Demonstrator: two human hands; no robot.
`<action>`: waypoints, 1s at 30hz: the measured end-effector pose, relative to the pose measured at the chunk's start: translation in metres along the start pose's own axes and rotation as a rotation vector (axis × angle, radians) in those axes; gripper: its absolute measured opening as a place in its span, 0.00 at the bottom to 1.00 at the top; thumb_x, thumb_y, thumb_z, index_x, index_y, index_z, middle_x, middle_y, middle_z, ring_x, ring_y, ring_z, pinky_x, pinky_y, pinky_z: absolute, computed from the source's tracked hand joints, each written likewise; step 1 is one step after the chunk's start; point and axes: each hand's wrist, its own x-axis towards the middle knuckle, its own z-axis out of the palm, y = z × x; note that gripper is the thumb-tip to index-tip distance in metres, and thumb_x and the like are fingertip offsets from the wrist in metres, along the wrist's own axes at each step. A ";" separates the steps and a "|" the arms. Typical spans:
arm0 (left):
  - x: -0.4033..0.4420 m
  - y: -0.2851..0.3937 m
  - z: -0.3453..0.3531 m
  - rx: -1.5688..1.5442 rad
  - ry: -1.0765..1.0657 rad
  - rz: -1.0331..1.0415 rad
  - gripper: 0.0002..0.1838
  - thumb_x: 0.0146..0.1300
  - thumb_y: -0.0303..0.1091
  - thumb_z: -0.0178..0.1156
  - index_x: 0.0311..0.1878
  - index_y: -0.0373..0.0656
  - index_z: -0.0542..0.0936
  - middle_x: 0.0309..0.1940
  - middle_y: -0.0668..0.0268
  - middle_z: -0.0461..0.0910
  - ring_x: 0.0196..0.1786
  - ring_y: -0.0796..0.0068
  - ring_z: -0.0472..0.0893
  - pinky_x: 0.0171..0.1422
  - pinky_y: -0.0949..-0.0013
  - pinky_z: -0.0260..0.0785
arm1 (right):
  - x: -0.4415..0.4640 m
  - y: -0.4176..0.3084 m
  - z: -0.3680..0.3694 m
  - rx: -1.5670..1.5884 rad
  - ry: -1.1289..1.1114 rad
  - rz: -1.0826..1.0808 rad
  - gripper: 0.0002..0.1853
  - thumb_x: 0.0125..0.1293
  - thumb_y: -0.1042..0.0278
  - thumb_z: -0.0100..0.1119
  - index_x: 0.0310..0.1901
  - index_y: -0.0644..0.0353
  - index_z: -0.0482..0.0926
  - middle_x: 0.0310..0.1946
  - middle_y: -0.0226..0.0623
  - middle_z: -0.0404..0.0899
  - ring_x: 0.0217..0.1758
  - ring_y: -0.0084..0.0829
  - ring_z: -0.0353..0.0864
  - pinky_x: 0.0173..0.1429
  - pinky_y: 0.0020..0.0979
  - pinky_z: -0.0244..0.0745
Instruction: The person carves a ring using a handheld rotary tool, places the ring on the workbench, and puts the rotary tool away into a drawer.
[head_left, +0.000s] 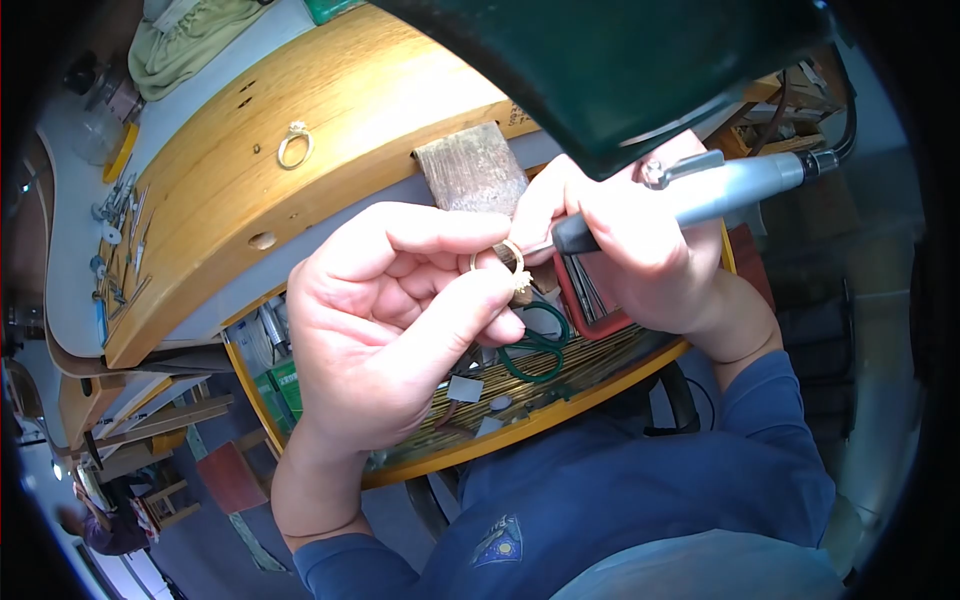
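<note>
**Gold ring between the hands, nearest side of the wooden block**

Landmark: the worn, rough-faced wooden block [472, 165] jutting from the counter [380, 75]. Far left of it, slender metal tools [128, 245] lie scattered. Left of it, on smooth honey-coloured wood, sits a second ring [295, 150], its raised setting pointing away from the person. On the person's side of the block, the left hand [375, 310] has its grip closed to a narrow pinch, thumb and forefinger holding the gold ring [518, 262]. The slim, polished band faces the right hand; its knobbly setting points toward the person. Below the block, an open drawer [400, 470] holds looped, green-handled scissors [540, 348] and a red tray [603, 328]. Right of the block, the right hand [640, 225] has its grip wrapped closed around a silvery cylindrical handpiece [735, 190]. The handpiece's long axis slants down and left, its black nose directed at the band; the thin tip lies just beside the ring, though contact cannot be confirmed. Above, a glossy green lamp hood [640, 75] overhangs.
</note>
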 end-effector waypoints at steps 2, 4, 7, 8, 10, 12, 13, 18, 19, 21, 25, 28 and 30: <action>0.000 0.001 0.001 0.003 0.001 -0.002 0.12 0.62 0.15 0.60 0.49 0.31 0.78 0.33 0.59 0.81 0.28 0.78 0.82 0.35 0.79 0.77 | 0.001 -0.003 -0.001 -0.017 -0.014 0.000 0.19 0.75 0.64 0.44 0.34 0.71 0.79 0.30 0.42 0.81 0.35 0.26 0.79 0.44 0.28 0.74; -0.001 0.001 0.002 0.000 0.007 -0.001 0.12 0.62 0.15 0.59 0.49 0.30 0.78 0.33 0.59 0.82 0.28 0.78 0.82 0.35 0.79 0.77 | 0.001 -0.004 -0.001 -0.028 -0.023 0.000 0.19 0.75 0.64 0.44 0.34 0.70 0.79 0.30 0.42 0.81 0.35 0.25 0.79 0.44 0.27 0.74; 0.000 0.001 0.002 0.000 0.008 0.002 0.12 0.62 0.15 0.59 0.49 0.30 0.78 0.33 0.59 0.82 0.28 0.78 0.82 0.35 0.79 0.77 | 0.001 -0.004 -0.001 -0.025 -0.017 -0.006 0.19 0.75 0.65 0.44 0.33 0.70 0.79 0.30 0.41 0.81 0.34 0.25 0.78 0.43 0.27 0.74; 0.000 0.001 0.001 0.008 0.004 0.002 0.11 0.62 0.15 0.59 0.49 0.30 0.78 0.33 0.59 0.82 0.28 0.78 0.82 0.35 0.79 0.77 | 0.001 -0.004 -0.001 -0.023 -0.015 -0.009 0.19 0.75 0.65 0.44 0.33 0.70 0.78 0.30 0.41 0.81 0.34 0.25 0.78 0.43 0.27 0.74; -0.001 0.001 0.001 0.005 0.003 0.002 0.11 0.62 0.15 0.59 0.49 0.30 0.78 0.33 0.58 0.82 0.28 0.78 0.82 0.35 0.79 0.77 | 0.001 -0.002 0.000 -0.016 -0.011 -0.005 0.19 0.75 0.65 0.44 0.32 0.70 0.78 0.30 0.41 0.81 0.34 0.24 0.77 0.43 0.27 0.74; 0.000 0.001 0.002 -0.016 0.002 0.000 0.11 0.62 0.15 0.60 0.48 0.30 0.78 0.33 0.59 0.82 0.28 0.78 0.82 0.35 0.79 0.78 | 0.001 0.000 0.000 -0.008 -0.008 0.006 0.19 0.75 0.65 0.44 0.32 0.69 0.78 0.30 0.41 0.80 0.34 0.24 0.77 0.42 0.27 0.73; 0.001 0.001 0.002 -0.008 0.002 0.002 0.11 0.62 0.15 0.60 0.48 0.30 0.78 0.33 0.58 0.82 0.28 0.78 0.82 0.35 0.79 0.78 | 0.001 0.003 -0.001 0.014 -0.010 0.002 0.19 0.75 0.65 0.43 0.32 0.69 0.77 0.30 0.41 0.80 0.34 0.24 0.77 0.42 0.27 0.73; 0.000 0.001 0.002 0.000 0.002 0.007 0.11 0.62 0.15 0.60 0.48 0.30 0.78 0.33 0.58 0.82 0.28 0.78 0.82 0.35 0.79 0.78 | 0.001 0.000 -0.001 0.011 -0.035 -0.020 0.18 0.76 0.66 0.43 0.33 0.69 0.77 0.30 0.40 0.80 0.34 0.24 0.77 0.42 0.27 0.73; 0.000 0.001 0.002 0.002 0.002 0.010 0.11 0.62 0.15 0.60 0.48 0.30 0.78 0.33 0.58 0.82 0.28 0.78 0.82 0.35 0.79 0.78 | 0.001 0.001 -0.002 0.016 -0.039 -0.008 0.18 0.76 0.66 0.42 0.33 0.69 0.78 0.30 0.40 0.80 0.34 0.23 0.77 0.42 0.27 0.73; 0.000 0.000 0.001 0.007 -0.001 0.020 0.11 0.62 0.15 0.60 0.48 0.30 0.77 0.33 0.58 0.82 0.28 0.78 0.82 0.36 0.79 0.78 | 0.001 0.003 -0.003 0.016 -0.032 0.009 0.18 0.76 0.66 0.42 0.34 0.68 0.78 0.31 0.40 0.80 0.34 0.23 0.76 0.42 0.27 0.73; -0.001 0.000 0.002 0.015 -0.004 0.019 0.11 0.62 0.15 0.60 0.47 0.30 0.77 0.32 0.58 0.82 0.29 0.78 0.82 0.36 0.78 0.78 | 0.000 0.003 -0.003 0.025 -0.039 0.031 0.18 0.77 0.66 0.43 0.34 0.68 0.78 0.31 0.39 0.80 0.34 0.23 0.76 0.42 0.26 0.73; 0.000 0.000 0.002 0.016 -0.007 0.024 0.10 0.62 0.15 0.60 0.47 0.30 0.77 0.32 0.58 0.82 0.29 0.78 0.82 0.36 0.78 0.78 | 0.000 0.004 -0.005 0.002 -0.052 0.033 0.18 0.77 0.66 0.42 0.35 0.69 0.78 0.31 0.40 0.80 0.34 0.23 0.76 0.42 0.27 0.73; -0.001 0.001 0.002 0.022 -0.008 0.019 0.10 0.62 0.15 0.59 0.47 0.30 0.77 0.32 0.58 0.82 0.29 0.78 0.82 0.36 0.78 0.78 | 0.000 0.003 -0.005 0.002 -0.060 0.029 0.19 0.76 0.65 0.42 0.34 0.70 0.78 0.31 0.42 0.80 0.34 0.24 0.76 0.42 0.28 0.73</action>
